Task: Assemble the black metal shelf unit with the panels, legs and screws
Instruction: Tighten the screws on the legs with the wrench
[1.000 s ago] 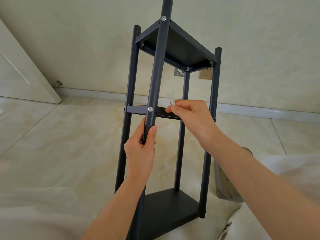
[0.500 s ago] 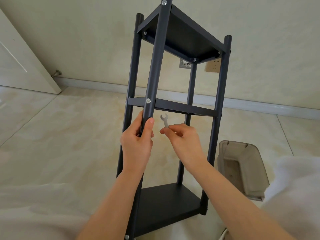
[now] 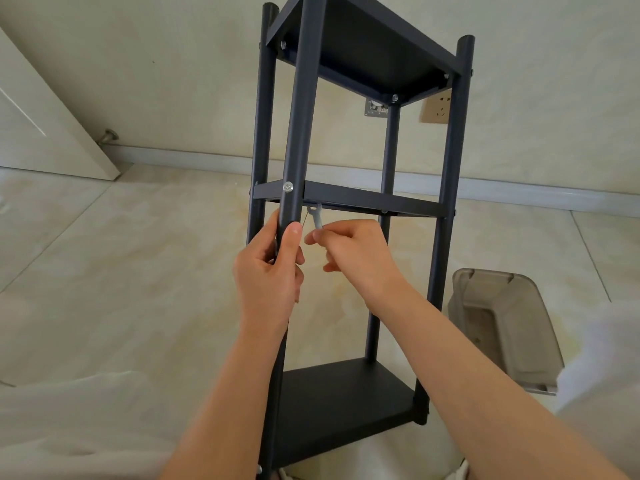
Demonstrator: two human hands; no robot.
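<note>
Two hands work — the left hand (image 3: 268, 271) wraps the tall black metal shelf's (image 3: 349, 202) front leg (image 3: 299, 133); the right hand (image 3: 356, 252) pinches a small silver wrench (image 3: 316, 216) under the middle panel (image 3: 363, 199).

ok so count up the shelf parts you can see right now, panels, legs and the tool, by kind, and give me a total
Black panels: 3, top, middle, bottom
Black legs: 4, near left, far left, far right, near right
Small wrench: 1, pinched in the right hand
Total: 8
</note>
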